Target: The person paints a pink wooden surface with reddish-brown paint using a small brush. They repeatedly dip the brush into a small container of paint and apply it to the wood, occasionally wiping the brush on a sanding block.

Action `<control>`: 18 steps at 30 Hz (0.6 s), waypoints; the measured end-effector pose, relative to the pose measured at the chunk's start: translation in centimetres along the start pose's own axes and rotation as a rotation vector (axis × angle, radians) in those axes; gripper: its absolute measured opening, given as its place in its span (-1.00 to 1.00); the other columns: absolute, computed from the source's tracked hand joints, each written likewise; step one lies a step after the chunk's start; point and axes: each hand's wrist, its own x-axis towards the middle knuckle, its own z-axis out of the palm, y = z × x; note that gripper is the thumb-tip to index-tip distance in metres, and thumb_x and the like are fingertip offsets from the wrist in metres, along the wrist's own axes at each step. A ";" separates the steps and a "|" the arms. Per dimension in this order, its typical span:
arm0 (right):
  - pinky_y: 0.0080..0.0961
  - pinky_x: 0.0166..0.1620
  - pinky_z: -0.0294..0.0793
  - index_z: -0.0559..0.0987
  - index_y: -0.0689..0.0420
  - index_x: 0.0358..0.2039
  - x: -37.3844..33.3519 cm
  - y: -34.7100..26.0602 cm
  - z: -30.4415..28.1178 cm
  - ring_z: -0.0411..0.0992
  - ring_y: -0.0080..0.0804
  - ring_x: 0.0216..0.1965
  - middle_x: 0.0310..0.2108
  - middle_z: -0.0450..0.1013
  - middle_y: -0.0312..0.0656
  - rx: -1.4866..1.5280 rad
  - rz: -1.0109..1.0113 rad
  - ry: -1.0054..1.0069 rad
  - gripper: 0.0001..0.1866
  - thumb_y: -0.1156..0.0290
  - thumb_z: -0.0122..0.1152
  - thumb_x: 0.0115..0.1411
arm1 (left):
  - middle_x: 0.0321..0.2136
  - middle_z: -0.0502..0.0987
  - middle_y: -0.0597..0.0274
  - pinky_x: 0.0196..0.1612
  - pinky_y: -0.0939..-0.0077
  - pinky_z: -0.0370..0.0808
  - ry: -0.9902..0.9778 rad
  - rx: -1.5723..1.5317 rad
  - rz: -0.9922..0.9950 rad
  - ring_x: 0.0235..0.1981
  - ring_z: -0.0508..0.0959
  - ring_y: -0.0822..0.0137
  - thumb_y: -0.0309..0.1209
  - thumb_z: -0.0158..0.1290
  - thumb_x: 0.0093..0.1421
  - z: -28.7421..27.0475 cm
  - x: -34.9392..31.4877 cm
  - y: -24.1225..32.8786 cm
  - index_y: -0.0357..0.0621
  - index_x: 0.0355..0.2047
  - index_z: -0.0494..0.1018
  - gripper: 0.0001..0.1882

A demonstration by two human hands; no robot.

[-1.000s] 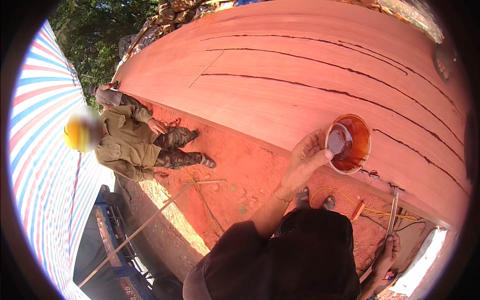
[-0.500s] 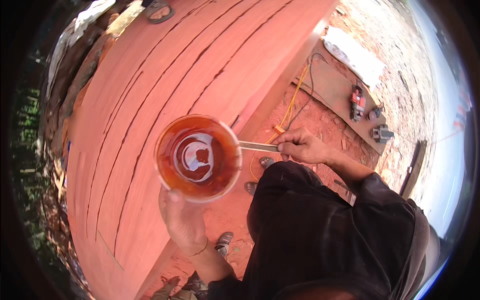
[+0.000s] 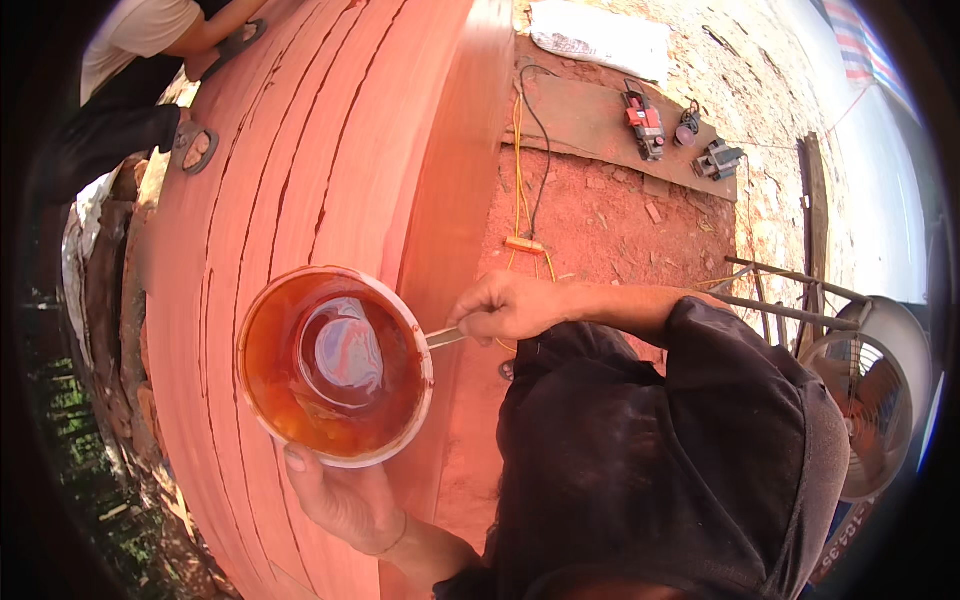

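Observation:
A round pan point(image 3: 258, 417) with a pale rim holds glossy amber-brown liquid point(image 3: 300, 400), which reflects a bright patch. My left hand point(image 3: 350, 505) supports it from the lower side, thumb against the outer wall and the other fingers partly hidden beneath. At the pan's right, a thin flat handle point(image 3: 446, 338) meets the rim. The fingers of my right hand point(image 3: 510, 307) are closed around its outer end. Below the pan lies a large reddish wooden slab point(image 3: 350, 210) with long dark lines running along it.
Another person's sandalled foot point(image 3: 195, 148) rests at the slab's far left edge. A red power tool point(image 3: 645, 120) and a grey tool point(image 3: 718, 160) lie on a board point(image 3: 580, 115) at the right. Yellow cord point(image 3: 519, 180) crosses the dusty ground. A large fan point(image 3: 870, 400) stands at far right.
The view has shifted, and the pan with both hands now appears farther left and lower. More of the other person shows at upper left, and the fan has come into view.

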 end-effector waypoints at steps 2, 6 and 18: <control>-0.52 -0.33 0.48 0.68 0.24 -0.10 0.4 0.2 0.0 0.49 -0.60 -0.43 -0.49 0.55 -0.29 0.034 0.045 -0.036 -0.76 0.45 0.12 0.35 | 0.24 0.42 -0.01 -0.21 0.01 0.72 0.158 -0.110 0.116 0.15 0.54 0.01 -0.16 0.19 0.34 -2.3 -1.0 0.7 -0.21 0.34 0.26 -0.32; -0.59 -0.30 0.48 0.65 0.32 -0.07 0.7 -0.7 0.4 0.48 -0.62 -0.38 -0.41 0.57 -0.28 0.107 0.112 -0.088 -0.76 0.47 0.11 0.41 | 0.26 0.40 0.00 -0.16 -0.01 0.70 0.224 -0.081 0.226 0.13 0.55 0.02 -0.15 0.20 0.34 -8.3 -2.4 2.8 -0.19 0.35 0.25 -0.31; -0.61 -0.27 0.47 0.67 0.32 -0.08 1.4 -3.2 1.1 0.45 -0.66 -0.38 -0.35 0.60 -0.31 -0.067 0.222 -0.134 -0.75 0.45 0.09 0.42 | 0.17 0.50 0.19 -0.20 0.28 0.60 0.489 -0.031 0.341 0.06 0.56 0.27 -0.10 0.19 0.34 -17.8 -8.2 0.2 -0.07 0.27 0.36 -0.41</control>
